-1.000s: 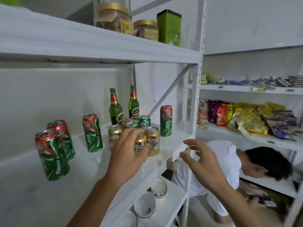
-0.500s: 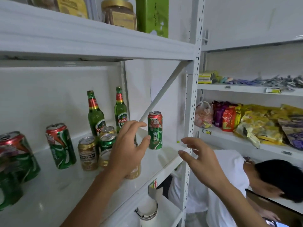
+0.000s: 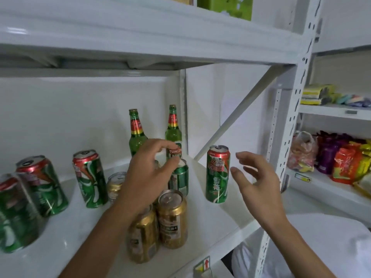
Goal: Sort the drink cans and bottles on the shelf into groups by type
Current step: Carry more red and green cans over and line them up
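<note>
My left hand (image 3: 148, 173) over short green can (image 3: 179, 178), fingers curled around rim for lift; right hand (image 3: 255, 177), fingers spread, nears lone tall can (image 3: 217, 174) for regrouping.

Green box (image 3: 224, 6) up on the top shelf. Over right, bright snack packets (image 3: 339, 157) heaped on the neighbouring rack, sponges (image 3: 317, 95) stacked one level higher. Down low, someone in a white shirt (image 3: 325, 247).
</note>
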`<state>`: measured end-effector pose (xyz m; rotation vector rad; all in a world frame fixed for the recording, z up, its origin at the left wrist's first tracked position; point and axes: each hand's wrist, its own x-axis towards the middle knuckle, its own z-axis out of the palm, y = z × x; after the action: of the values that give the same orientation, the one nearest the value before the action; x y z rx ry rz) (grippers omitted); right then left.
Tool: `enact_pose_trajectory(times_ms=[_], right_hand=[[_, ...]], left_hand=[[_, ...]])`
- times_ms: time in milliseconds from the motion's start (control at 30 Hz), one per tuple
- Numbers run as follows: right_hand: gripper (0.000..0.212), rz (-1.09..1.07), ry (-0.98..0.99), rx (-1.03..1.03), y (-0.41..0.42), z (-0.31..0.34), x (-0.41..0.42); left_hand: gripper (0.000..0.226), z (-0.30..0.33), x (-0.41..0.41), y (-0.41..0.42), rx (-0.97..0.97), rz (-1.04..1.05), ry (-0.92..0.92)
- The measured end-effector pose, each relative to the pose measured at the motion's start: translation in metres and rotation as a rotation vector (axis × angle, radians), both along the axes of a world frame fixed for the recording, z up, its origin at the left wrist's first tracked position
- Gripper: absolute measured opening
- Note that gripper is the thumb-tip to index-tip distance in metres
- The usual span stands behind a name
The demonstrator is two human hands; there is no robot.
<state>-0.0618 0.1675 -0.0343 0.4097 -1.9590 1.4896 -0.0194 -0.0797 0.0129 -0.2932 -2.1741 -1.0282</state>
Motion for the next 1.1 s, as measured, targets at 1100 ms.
enact_pose_trajectory(times_ms=[1100], right_hand=[[0.091,0.463,-0.191,0.031,-0.001,-0.009,-0.111]], left_hand=[[0.080,-0.042,-0.004,-0.125,0.241,0.905,-0.070]])
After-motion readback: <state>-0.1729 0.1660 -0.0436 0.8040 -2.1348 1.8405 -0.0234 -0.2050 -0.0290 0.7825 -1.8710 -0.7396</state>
